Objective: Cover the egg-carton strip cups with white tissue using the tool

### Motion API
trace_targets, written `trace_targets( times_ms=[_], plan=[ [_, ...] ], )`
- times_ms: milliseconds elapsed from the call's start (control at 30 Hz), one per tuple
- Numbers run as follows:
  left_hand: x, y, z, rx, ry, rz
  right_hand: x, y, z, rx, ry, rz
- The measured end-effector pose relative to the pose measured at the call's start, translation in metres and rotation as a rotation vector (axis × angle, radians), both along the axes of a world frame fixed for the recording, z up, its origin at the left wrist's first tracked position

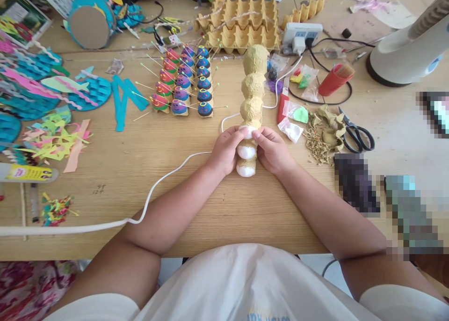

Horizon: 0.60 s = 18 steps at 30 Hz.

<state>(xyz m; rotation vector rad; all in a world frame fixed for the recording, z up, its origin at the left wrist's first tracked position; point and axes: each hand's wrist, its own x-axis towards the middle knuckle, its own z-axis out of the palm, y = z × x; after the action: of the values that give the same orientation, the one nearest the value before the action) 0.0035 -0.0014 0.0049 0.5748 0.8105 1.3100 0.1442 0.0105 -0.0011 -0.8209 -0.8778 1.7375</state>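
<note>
A strip of tan egg-carton cups (253,89) stands out away from me over the middle of the table. Its three nearest cups carry white caps (246,151); the farther ones are bare tan. My left hand (226,150) grips the strip from the left, thumb on the third white cap from the near end. From the right, my right hand (275,150) holds the same strip, its thumb on that same cap. Both hands have their fingers curled, and some fingertips are hidden under the strip.
Painted egg-cup strips with pins (182,82) stand back left. Egg cartons (242,26) and a power strip (302,31) lie behind. Scissors (358,134), carton scraps (328,129) and a red cup (331,80) are right. A white cable (150,194) crosses my left arm.
</note>
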Motion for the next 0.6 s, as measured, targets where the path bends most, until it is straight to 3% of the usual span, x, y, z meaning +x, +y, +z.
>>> trace_targets(
  times_ms=[100, 333, 600],
  plan=[
    [0.0014, -0.0013, 0.0005, -0.013, 0.031, 0.032, 0.0008, -0.0007, 0.0000, -0.001, -0.019, 0.005],
    [-0.0018, 0.0021, -0.0008, 0.004, -0.016, -0.079, 0.0020, 0.0015, -0.0009, -0.015, 0.009, 0.003],
    [0.0006, -0.0001, -0.0024, 0.017, 0.025, -0.023, 0.0013, 0.0029, -0.0040, 0.019, 0.019, 0.004]
  ],
)
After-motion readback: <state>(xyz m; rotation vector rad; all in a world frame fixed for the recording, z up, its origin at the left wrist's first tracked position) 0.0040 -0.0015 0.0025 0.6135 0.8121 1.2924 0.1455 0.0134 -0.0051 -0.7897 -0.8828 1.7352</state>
